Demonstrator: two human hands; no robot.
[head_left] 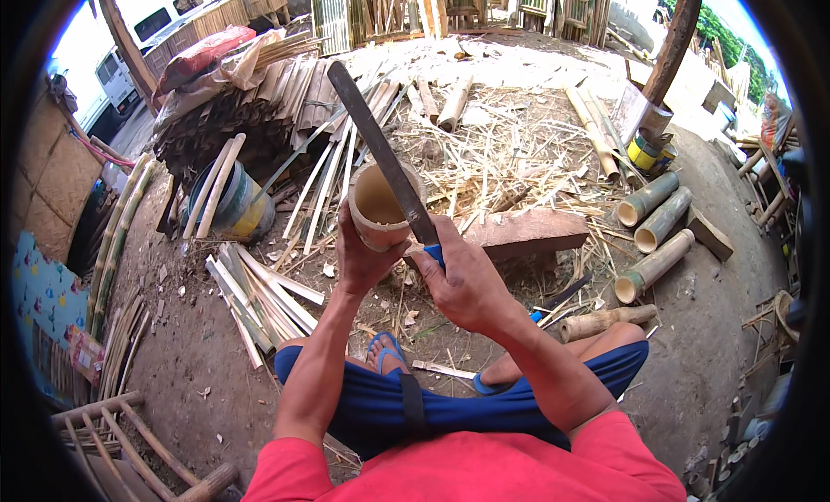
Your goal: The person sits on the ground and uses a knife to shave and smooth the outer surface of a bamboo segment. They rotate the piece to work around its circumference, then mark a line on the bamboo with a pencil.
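Note:
My left hand (361,253) is wrapped round the side of a short, wide bamboo tube (382,234), with its hollow end facing up toward me. In my right hand (464,280) is a machete (373,132) with a long dark blade and a blue handle, most of it hidden by my fingers. The blade slants up and to the left, across the tube's right rim; I cannot tell whether it touches. Just beyond my right hand lies a thick wooden block (536,230). A second dark blade (566,292) with a blue handle rests on the ground to its near right.
Cut bamboo tubes (664,221) lie at the right. Split strips (259,294) are piled left of my feet, near a bucket (246,204) holding bamboo pieces. Shavings (484,156) cover the ground ahead. Stacked slats (277,95) stand far left, a wooden post (674,44) far right.

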